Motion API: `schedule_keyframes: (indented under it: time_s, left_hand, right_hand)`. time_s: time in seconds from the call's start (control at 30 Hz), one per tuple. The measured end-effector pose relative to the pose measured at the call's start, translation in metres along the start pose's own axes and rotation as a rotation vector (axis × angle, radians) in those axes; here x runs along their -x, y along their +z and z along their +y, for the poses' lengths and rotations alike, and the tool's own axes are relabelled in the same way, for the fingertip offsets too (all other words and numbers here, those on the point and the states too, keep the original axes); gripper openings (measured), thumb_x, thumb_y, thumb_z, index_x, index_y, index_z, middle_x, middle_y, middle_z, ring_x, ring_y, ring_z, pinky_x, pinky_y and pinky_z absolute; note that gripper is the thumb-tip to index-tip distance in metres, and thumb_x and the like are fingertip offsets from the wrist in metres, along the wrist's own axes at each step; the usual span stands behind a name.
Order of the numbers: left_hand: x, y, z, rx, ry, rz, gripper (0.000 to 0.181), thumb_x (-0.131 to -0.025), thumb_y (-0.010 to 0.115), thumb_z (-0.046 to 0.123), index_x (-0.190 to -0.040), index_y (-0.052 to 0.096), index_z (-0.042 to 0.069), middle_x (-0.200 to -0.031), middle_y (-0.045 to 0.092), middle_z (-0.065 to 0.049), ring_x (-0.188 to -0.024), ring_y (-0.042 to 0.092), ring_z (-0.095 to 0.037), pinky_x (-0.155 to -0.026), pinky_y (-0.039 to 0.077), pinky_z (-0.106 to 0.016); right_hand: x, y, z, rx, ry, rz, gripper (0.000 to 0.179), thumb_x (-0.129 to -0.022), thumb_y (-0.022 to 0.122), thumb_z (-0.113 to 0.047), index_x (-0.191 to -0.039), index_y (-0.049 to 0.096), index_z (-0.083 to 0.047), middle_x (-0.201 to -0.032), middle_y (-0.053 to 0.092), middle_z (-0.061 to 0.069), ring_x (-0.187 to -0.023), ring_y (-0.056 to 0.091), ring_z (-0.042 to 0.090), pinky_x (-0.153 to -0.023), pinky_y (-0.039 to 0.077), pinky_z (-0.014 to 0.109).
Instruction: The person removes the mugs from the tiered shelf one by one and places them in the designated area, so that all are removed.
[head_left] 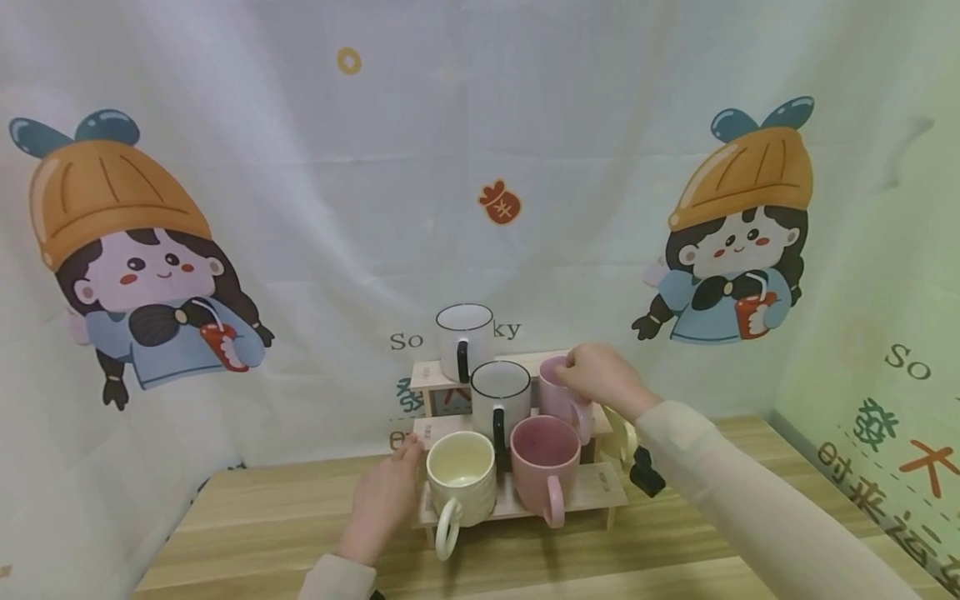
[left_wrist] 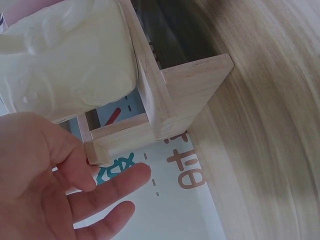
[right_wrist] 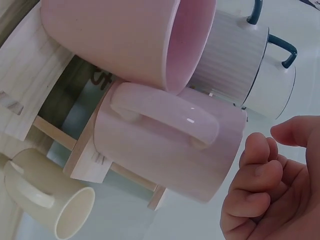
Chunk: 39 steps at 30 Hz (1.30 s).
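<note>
Your right sleeve lies right of the rack; your right hand curls at the pink mug on its middle tier, grip unclear. Your left hand lies loose at the rack's left end. You're likely positioning the mug; next, settle it level.

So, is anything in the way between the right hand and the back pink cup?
No, nothing visible stands between the right hand and the back pink cup: the fingers are up close to it. The front pink cup stands lower, out of the way.
</note>
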<state>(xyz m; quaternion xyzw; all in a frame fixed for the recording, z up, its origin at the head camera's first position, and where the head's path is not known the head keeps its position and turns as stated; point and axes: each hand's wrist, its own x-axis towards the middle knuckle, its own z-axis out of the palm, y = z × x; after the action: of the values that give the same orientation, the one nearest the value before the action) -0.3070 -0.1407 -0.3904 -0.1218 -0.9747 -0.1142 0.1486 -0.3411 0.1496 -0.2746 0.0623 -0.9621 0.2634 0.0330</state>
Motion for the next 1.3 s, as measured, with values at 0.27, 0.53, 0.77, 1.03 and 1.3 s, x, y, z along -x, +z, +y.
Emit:
schedule_keyframes:
  time_s: [0.27,0.53,0.77,1.03,1.3]
  left_hand:
    - [-0.001,0.000,0.001,-0.007,-0.015,-0.018,0.042,-0.087,0.051,0.000,-0.129,0.056,0.004,-0.140,0.052,-0.015,-0.097,0.065,-0.040,-0.049,0.053,-0.037]
    - [-0.001,-0.001,0.000,0.000,-0.026,-0.038,0.046,-0.085,0.050,-0.002,-0.130,0.055,0.004,-0.142,0.049,-0.014,-0.093,0.066,-0.039,-0.044,0.048,-0.032]
    - [-0.002,-0.002,0.000,0.002,-0.031,-0.054,0.047,-0.085,0.050,-0.003,-0.131,0.054,0.005,-0.143,0.049,-0.013,-0.098,0.065,-0.039,-0.042,0.047,-0.030]
    - [0.000,-0.002,-0.002,0.018,-0.050,-0.076,0.047,-0.086,0.050,-0.002,-0.132,0.053,0.006,-0.145,0.047,-0.013,-0.101,0.064,-0.040,-0.043,0.048,-0.032]
    - [-0.001,0.002,-0.003,0.027,-0.024,-0.049,0.048,-0.084,0.051,-0.004,-0.132,0.054,0.004,-0.144,0.048,-0.014,-0.103,0.063,-0.041,-0.049,0.053,-0.036]
  right_hand:
    - [-0.006,0.002,-0.011,0.029,-0.029,0.017,0.037,-0.087,0.049,-0.025,-0.052,0.038,-0.017,-0.048,0.035,-0.005,-0.045,0.037,0.011,-0.048,0.033,0.024]
    - [-0.011,0.006,-0.021,0.045,-0.039,0.016,0.037,-0.089,0.049,-0.024,-0.054,0.041,-0.015,-0.048,0.040,-0.004,-0.043,0.041,0.011,-0.044,0.033,0.022]
    - [-0.015,0.009,-0.028,0.049,-0.028,0.025,0.036,-0.091,0.051,-0.025,-0.058,0.047,-0.014,-0.049,0.046,-0.002,-0.043,0.042,0.011,-0.040,0.030,0.021]
    - [-0.018,0.014,-0.035,0.025,-0.022,0.036,0.035,-0.092,0.052,-0.026,-0.060,0.051,-0.012,-0.049,0.046,-0.002,-0.043,0.042,0.011,-0.040,0.030,0.021]
    - [-0.023,0.017,-0.048,0.078,-0.080,0.067,0.038,-0.089,0.050,-0.028,-0.055,0.038,-0.016,-0.048,0.036,-0.005,-0.045,0.037,0.010,-0.045,0.029,0.023]
